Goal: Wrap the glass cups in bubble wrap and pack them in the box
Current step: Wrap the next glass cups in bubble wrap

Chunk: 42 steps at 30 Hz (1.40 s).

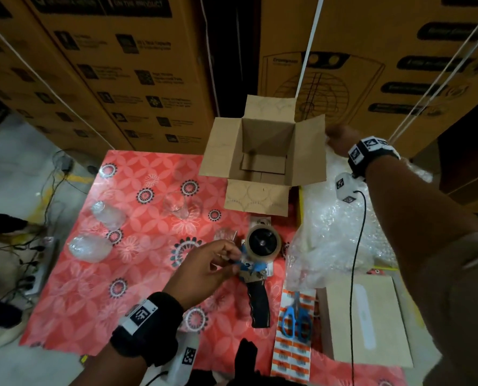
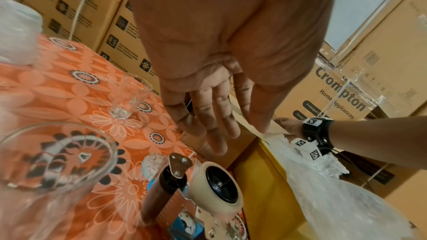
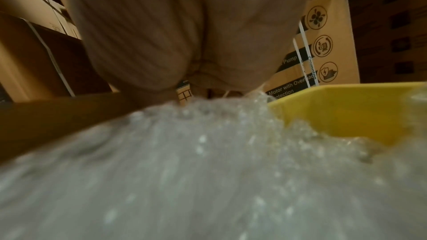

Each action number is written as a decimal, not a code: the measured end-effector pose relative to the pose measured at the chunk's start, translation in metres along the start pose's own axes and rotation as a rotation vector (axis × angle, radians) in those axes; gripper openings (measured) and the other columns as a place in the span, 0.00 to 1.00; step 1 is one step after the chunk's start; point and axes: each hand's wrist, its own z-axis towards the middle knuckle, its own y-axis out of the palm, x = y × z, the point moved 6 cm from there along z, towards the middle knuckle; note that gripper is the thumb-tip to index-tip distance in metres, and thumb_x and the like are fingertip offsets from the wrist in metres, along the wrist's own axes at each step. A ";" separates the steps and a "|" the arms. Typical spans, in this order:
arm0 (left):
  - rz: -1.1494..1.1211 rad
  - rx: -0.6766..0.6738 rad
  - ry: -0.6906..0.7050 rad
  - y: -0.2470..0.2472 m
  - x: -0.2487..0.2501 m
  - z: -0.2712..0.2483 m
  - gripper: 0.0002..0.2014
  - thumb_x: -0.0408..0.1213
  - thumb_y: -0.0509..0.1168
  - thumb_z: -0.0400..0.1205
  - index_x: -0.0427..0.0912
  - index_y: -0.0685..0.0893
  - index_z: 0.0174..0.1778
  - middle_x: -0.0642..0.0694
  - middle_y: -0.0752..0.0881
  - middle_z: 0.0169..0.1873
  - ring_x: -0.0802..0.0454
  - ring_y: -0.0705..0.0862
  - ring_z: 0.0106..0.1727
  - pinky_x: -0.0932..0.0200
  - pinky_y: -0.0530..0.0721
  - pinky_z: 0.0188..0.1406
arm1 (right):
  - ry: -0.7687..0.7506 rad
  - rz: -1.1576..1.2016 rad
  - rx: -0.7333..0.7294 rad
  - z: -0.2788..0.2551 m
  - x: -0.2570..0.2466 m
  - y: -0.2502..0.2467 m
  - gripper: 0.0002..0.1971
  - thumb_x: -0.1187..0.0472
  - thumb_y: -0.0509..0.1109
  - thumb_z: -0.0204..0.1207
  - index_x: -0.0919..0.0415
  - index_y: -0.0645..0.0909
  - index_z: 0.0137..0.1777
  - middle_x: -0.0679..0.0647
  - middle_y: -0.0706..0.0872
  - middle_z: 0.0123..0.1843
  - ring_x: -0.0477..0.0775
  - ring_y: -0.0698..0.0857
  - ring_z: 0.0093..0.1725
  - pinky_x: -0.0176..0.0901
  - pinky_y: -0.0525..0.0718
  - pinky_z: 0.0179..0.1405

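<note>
The open cardboard box (image 1: 263, 151) stands at the far side of the red flowered table (image 1: 137, 274). Two bare glass cups (image 1: 176, 204) (image 1: 225, 235) stand in front of it, also in the left wrist view (image 2: 129, 98) (image 2: 57, 161). Two cups wrapped in bubble wrap (image 1: 108, 215) (image 1: 90, 247) lie at the left. My left hand (image 1: 218, 260) hovers with relaxed fingers (image 2: 219, 134) just over the tape dispenser (image 1: 260, 260), holding nothing. My right hand (image 1: 338, 139) is raised beside the box's right flap and pinches the far edge of the bubble wrap sheet (image 1: 343, 232) (image 3: 208, 171).
The bubble wrap lies in a yellow tray (image 3: 346, 112) at the table's right. Blue scissors (image 1: 296, 320) lie on a sheet of orange labels near the front. A pale flat box (image 1: 363, 316) sits beside them. Tall printed cartons (image 1: 137, 79) wall in the back.
</note>
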 end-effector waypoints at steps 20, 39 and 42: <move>0.046 0.109 0.119 -0.013 0.035 0.050 0.12 0.34 0.76 0.83 0.56 0.88 0.57 0.60 0.82 0.64 0.60 0.80 0.70 0.52 0.79 0.69 | 0.170 0.305 0.310 -0.035 0.049 -0.045 0.25 0.74 0.68 0.79 0.60 0.75 0.76 0.60 0.82 0.65 0.65 0.88 0.49 0.50 0.90 0.39; 0.936 -0.125 0.023 -0.003 0.041 0.165 0.08 0.51 0.70 0.81 0.63 0.90 0.55 0.53 0.77 0.74 0.47 0.67 0.83 0.35 0.63 0.75 | 0.097 1.107 0.357 -0.112 0.021 -0.042 0.13 0.64 0.76 0.81 0.64 0.90 0.64 0.58 0.95 0.58 0.56 0.95 0.58 0.49 0.93 0.57; 0.915 -0.082 -0.005 -0.010 0.036 0.162 0.10 0.50 0.70 0.81 0.63 0.88 0.58 0.57 0.78 0.66 0.52 0.75 0.73 0.38 0.66 0.68 | 0.114 1.126 0.370 -0.123 0.021 -0.036 0.14 0.65 0.76 0.82 0.65 0.89 0.66 0.59 0.95 0.60 0.57 0.95 0.58 0.49 0.94 0.56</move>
